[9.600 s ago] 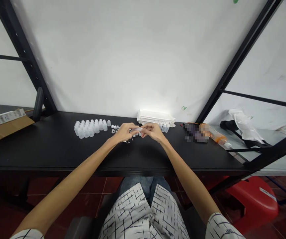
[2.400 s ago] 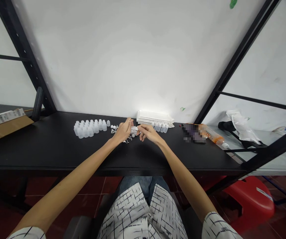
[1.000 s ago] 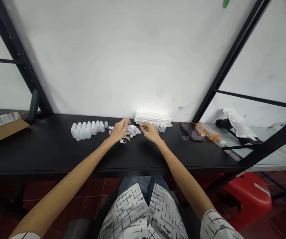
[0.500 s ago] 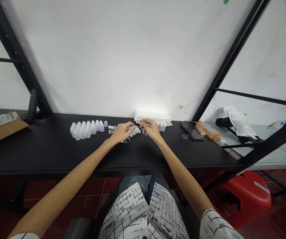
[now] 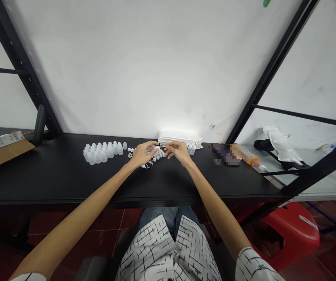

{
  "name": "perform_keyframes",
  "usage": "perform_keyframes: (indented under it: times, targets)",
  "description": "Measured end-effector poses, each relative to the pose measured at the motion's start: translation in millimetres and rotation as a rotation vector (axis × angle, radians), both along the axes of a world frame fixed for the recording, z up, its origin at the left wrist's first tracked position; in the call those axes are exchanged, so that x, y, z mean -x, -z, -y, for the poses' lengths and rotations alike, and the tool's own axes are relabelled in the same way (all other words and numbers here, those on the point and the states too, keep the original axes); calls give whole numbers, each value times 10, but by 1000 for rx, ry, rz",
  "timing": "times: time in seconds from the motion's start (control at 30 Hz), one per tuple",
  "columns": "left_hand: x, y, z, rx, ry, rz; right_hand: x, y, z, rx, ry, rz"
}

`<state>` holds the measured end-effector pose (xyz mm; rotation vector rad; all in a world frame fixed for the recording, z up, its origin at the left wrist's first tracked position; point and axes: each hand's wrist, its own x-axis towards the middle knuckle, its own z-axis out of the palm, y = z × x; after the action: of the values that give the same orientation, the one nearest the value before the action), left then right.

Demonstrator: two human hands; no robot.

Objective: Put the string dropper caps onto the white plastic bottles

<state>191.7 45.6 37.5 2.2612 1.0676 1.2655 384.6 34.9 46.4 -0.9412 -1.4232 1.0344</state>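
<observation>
My left hand (image 5: 142, 153) and my right hand (image 5: 177, 152) meet fingertip to fingertip above a black table (image 5: 68, 179). Between them is a small white plastic piece (image 5: 160, 147), too small to name; both hands pinch it. Just under the hands lies a scatter of small white caps and tips (image 5: 156, 155). A cluster of several small translucent white bottles (image 5: 102, 151) stands to the left of my left hand. A stack of white trays (image 5: 179, 137) sits behind my right hand against the wall, with a few small bottles (image 5: 191, 150) in front of it.
An orange-and-white tube (image 5: 251, 160) lies at the table's right end. A cardboard box (image 5: 1, 147) sits at far left. Black rack posts (image 5: 27, 78) slant up on both sides. A crumpled plastic bag (image 5: 282, 146) lies on the side shelf; a red stool (image 5: 296, 232) stands on the floor.
One second ago the hands were apart, low over the loose caps. They have since lifted slightly and come together, pinching the small piece between them.
</observation>
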Motion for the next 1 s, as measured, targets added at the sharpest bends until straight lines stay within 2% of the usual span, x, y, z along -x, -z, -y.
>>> perform_keyframes:
  times: [0.23,0.43,0.8,1.0]
  targets:
    - [-16,8,0,23,50,26,12,-19,38,64,-47,-18]
    - [-22,-11,12,26,75,29,17,-12,46,89,-140,-76]
    - [-22,9,4,-2,78,-13,29,26,24,94,-209,-71]
    - [-21,12,1,4,79,-31,25,53,6,87,-197,-52]
